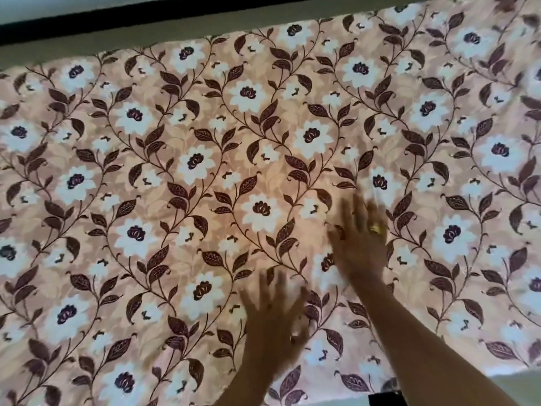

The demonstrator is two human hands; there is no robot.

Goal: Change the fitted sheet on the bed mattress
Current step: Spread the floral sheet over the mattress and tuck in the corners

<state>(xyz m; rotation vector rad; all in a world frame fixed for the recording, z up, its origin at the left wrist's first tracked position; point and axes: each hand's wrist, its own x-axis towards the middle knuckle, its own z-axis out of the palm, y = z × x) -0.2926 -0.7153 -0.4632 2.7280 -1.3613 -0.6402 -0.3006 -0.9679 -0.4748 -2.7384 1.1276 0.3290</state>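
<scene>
The fitted sheet (181,200) lies spread flat and fills almost the whole view. It is a peach cloth printed with white flowers and dark brown leaves on vines. At the near edge of the sheet, toward the lower right, a pale surface (515,385) shows beside the hem. A small dark piece (383,399) sits there just at the border of the sheet; what it is cannot be told.

Both forearms reach in over this near edge. The left hand (273,315) is over the near part of the sheet, with the fingers straight and spread and nothing held. The right hand (360,238) is a little further in and to the right of the left one. It also has the fingers spread and nothing held, and it wears a gold ring (374,229). Both hands are blurred, so it cannot be told if the palms press on the sheet or are just above it.

Beyond the far edge of the sheet runs a grey-green strip (87,36), and behind that strip is a dark band (263,7).
</scene>
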